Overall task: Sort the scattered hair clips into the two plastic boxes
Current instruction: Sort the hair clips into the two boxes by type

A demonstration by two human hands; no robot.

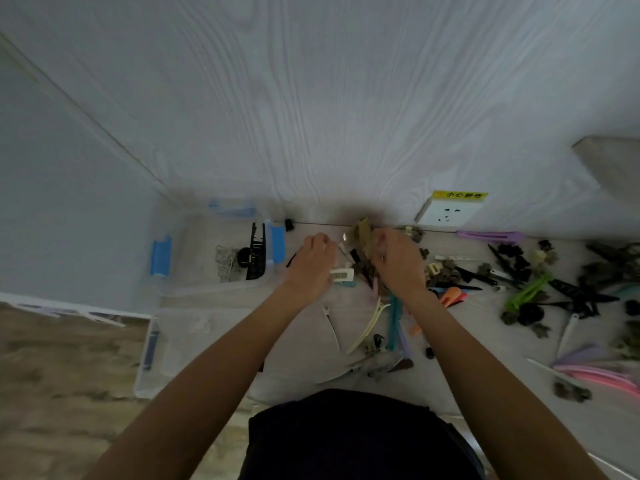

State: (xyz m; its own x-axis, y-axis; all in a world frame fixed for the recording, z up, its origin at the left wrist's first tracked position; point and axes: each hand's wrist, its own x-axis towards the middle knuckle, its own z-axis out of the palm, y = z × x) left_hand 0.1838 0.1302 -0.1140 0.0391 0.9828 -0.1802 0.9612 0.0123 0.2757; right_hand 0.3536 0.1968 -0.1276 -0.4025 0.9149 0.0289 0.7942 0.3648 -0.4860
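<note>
Many hair clips (450, 271) in several colours lie scattered over the pale table (298, 341), mostly at the centre and right. My right hand (398, 261) is raised over the pile, closed on an olive-brown claw clip (363, 237). My left hand (313, 261) hovers just left of it with curled fingers; whether it pinches a thin clip is unclear. A clear plastic box (180, 258) with blue latches stands at the left by the wall, holding a black comb clip (256, 258) and some metal clips (225, 263). A second clear box (152, 358) sits in front of it.
A white wood-grain wall (311, 116) rises right behind the table. A wall socket (446, 213) with a yellow label sits just above the table's back edge. Pink and purple long clips (595, 372) lie at the right. Floor (52, 375) shows at the left.
</note>
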